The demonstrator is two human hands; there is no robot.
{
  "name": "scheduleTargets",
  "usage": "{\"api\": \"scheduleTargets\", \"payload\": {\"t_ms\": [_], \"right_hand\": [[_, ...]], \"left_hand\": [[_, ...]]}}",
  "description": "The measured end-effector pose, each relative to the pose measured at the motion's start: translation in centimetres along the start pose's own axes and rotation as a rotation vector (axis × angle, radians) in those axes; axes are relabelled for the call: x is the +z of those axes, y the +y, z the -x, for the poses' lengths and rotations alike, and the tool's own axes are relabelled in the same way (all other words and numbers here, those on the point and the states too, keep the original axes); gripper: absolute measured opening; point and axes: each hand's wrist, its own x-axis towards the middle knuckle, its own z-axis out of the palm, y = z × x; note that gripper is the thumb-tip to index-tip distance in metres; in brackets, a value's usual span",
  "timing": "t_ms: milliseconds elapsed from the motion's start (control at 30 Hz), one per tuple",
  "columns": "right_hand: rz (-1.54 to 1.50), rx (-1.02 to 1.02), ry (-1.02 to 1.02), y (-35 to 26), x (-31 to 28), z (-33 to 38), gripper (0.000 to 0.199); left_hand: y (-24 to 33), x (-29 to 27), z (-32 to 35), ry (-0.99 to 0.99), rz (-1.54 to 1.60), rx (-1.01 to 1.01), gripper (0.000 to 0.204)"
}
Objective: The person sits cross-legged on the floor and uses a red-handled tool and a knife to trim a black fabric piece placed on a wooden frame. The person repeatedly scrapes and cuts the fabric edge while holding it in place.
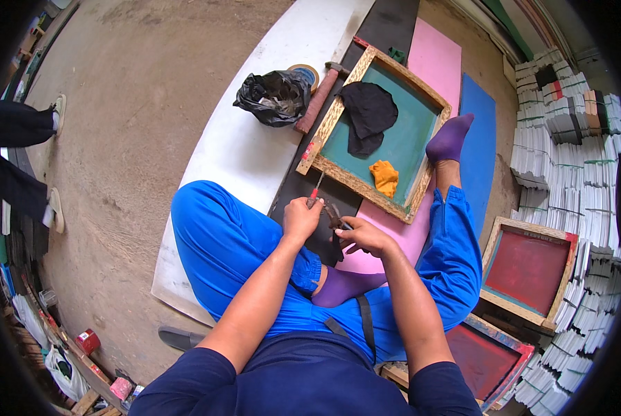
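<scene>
My left hand (302, 219) is closed around a slim tool with a red handle (314, 193) and a thin metal shaft, which looks like a screwdriver. Its shaft points away from me, toward the near corner of a wooden frame (352, 182) with green mesh. Dark pliers (334, 215) sit between my hands, and my right hand (368, 237) grips them by the handles. Whatever the jaws hold is too small to make out. On the mesh lie a black cloth (370, 114) and a crumpled orange-yellow cloth (384, 177).
A hammer (318, 100) lies along the frame's left side, by an open black plastic bag (274, 97) and a tape roll (307, 75). Red-mesh frames (525, 270) and tall paper stacks (567, 159) stand at right. Another person's legs (19, 145) show at far left.
</scene>
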Motion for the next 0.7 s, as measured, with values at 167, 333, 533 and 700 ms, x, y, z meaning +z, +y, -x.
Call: {"api": "scheduleTargets", "payload": {"t_ms": [167,333,533,700], "right_hand": [[0.042,0.055,0.173,-0.3,-2.5,0.6,0.031],[0.409,0.121,0.315,-3.1,-3.9,0.9,0.026],[0.634,0.207,0.391,-4.7,-4.0,0.1,0.028],[0.57,0.208,0.429,-5.0,-3.8,-0.3,0.034]], "left_hand": [[0.9,-0.7,0.1,-0.085,-0.022,-0.09,0.041],[1.3,-1.0,0.3,-0.059,-0.079,-0.069,0.041],[1.3,-0.9,0.3,-0.064,-0.033,-0.08,0.041],[1.4,-0.9,0.4,-0.055,-0.004,-0.075,0.041]]}}
